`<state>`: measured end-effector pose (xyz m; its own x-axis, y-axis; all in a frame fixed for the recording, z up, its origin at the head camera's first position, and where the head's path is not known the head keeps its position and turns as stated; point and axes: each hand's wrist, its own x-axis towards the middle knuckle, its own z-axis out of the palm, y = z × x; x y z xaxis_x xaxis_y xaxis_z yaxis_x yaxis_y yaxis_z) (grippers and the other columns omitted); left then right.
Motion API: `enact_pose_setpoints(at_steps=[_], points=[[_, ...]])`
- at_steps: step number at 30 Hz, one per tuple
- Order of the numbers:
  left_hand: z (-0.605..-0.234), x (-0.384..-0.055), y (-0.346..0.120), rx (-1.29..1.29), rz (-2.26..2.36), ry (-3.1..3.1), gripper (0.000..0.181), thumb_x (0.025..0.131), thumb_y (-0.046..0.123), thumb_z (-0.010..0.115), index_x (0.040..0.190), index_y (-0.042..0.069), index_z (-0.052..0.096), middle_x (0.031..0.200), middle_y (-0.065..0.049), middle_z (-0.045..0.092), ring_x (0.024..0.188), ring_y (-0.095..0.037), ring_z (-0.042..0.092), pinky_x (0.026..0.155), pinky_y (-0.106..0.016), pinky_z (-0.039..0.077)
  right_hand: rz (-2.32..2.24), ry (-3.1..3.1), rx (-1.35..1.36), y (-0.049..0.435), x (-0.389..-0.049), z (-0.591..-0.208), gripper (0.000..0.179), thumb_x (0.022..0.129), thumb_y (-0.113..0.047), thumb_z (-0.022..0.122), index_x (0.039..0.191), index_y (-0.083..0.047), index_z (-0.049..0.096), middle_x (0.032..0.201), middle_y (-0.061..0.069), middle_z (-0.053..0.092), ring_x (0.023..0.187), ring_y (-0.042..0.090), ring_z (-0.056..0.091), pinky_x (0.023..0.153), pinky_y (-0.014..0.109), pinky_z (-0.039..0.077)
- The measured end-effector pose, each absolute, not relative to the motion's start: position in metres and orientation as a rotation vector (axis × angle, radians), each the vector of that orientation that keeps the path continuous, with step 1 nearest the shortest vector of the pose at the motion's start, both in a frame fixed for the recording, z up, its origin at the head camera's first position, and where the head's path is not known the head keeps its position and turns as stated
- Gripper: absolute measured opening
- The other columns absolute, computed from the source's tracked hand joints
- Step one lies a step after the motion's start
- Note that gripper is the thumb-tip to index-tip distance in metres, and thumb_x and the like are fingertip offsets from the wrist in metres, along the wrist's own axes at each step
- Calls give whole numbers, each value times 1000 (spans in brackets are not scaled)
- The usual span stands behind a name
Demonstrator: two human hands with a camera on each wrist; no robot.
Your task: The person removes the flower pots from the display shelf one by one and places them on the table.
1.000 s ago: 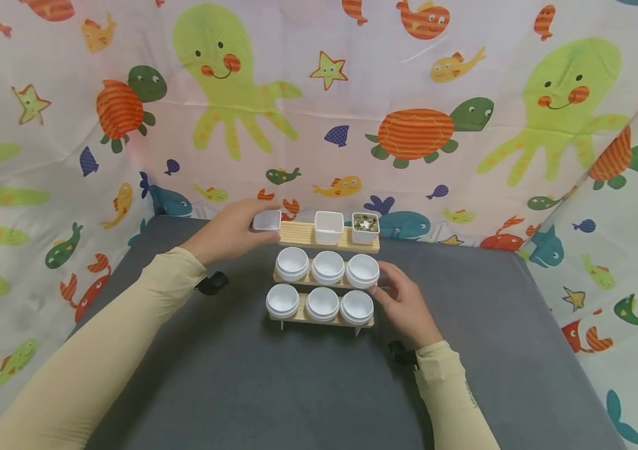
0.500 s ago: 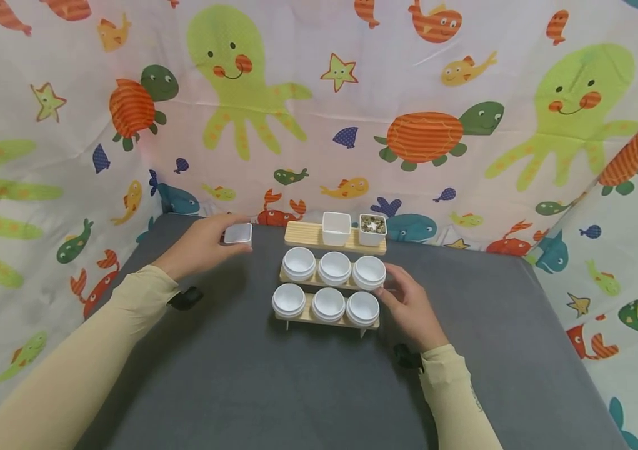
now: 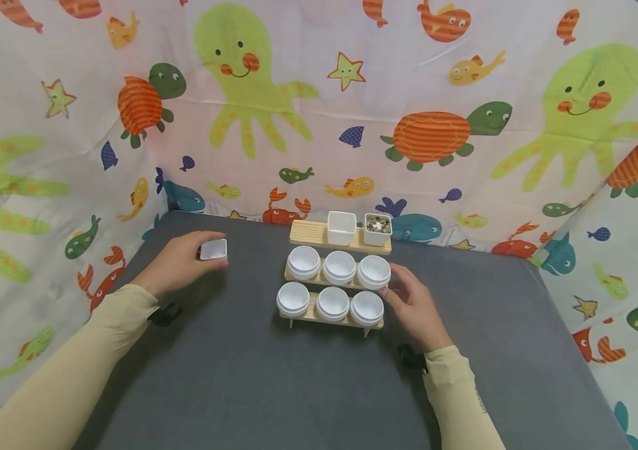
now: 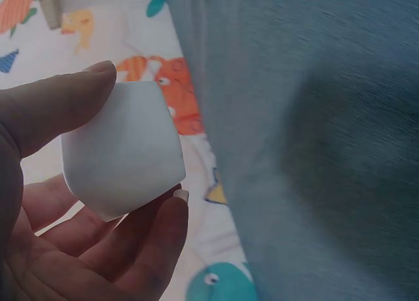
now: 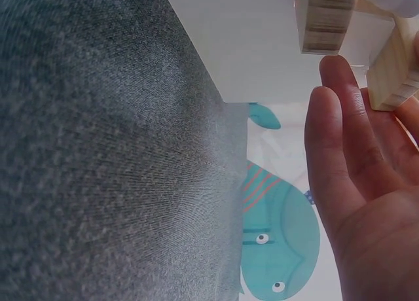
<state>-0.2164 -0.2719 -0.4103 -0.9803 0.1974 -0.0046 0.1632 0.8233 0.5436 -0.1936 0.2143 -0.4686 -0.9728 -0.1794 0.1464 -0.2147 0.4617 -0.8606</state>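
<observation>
My left hand [image 3: 184, 259] pinches a small white square cup [image 4: 124, 150] between thumb and fingers, held to the left of a three-tier wooden rack [image 3: 307, 232]. At the rack's right end, my right hand [image 3: 415, 306] holds the middle shelf, thumb in front and a finger behind. In the right wrist view, other fingers [image 5: 327, 131] extend below the wooden board ends [image 5: 391, 72]. On the top tier stand a white square cup [image 3: 342, 229] and another cup [image 3: 377, 230] with dark, grainy contents and a pale star shape. Round white cups [image 3: 338, 267] fill the lower two tiers.
The rack stands on a dark grey tabletop [image 3: 229, 375]. A white curtain [image 3: 319, 125] printed with sea animals hangs behind the table and along both sides. The top tier's left part is bare wood.
My left hand has carried the square cup leftward off the top tier, away from the rack. My right hand keeps its place at the middle shelf. The head view has shifted slightly.
</observation>
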Motion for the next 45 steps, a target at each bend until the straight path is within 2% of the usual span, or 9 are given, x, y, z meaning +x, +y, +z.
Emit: enact_pose_setpoints(at_steps=[4,15,30,45], points=[[-421,-215,-280,290,847,2952,68,99,39,80,156,11,56,146,-21,65,112,-36,65,91,-49,56,1571,-2662,347,217,-193,-469,52,104,-15,73,154,-20,58,152,7,62,129,35,67,107,59,58],[-447,-214,-303,187,823,2917,70,98,41,81,156,11,56,150,-24,62,117,-39,63,97,-56,54,1588,-2659,344,215,-192,-470,51,105,-18,73,153,-22,58,152,6,62,130,35,66,107,58,58],[-460,-211,-316,142,817,2914,71,97,43,81,155,11,56,148,-25,63,116,-39,63,93,-53,53,1543,-2677,339,215,-194,-471,51,105,-17,72,154,-22,57,152,6,62,129,34,68,106,59,58],[-465,-206,-318,124,838,2892,73,96,43,83,154,9,56,147,-27,62,121,-43,63,99,-63,54,1564,-2665,351,216,-193,-471,52,105,-19,72,155,-21,57,154,6,61,131,35,67,107,58,58]])
